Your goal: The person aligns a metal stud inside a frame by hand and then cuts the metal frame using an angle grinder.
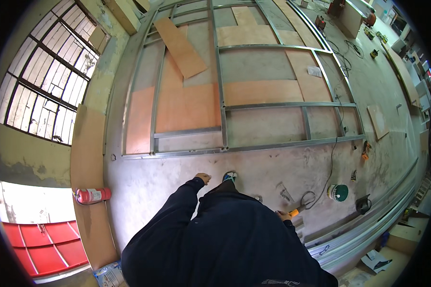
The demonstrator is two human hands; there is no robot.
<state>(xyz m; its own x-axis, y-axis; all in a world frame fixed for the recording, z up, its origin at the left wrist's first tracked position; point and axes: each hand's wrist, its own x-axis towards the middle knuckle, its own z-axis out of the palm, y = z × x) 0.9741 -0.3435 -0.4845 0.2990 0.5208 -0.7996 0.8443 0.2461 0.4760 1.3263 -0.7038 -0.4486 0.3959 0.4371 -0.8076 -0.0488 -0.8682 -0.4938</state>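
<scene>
My left hand (204, 178) hangs over the concrete floor, just left of my shoe (230, 176). Its fingers look curled in; whatever they may hold is too small to make out. Low on my right side, my right hand (284, 216) is closed at an orange-yellow corded tool (294, 213), mostly hidden by my body, so its exact kind does not show. From it a dark cable (331, 165) loops on the floor and runs forward to the frame. In front of me a large metal frame (177, 154) of square tubes lies flat, with brown boards (189, 107) under and across it.
At right stand a green-lidded bucket (338, 192) and a black welding mask (363, 204), beside long metal tubes (368, 229). An orange power tool (366, 150) lies by the frame's corner. A red fire extinguisher (93, 195) is at the left, against a leaning board (87, 158).
</scene>
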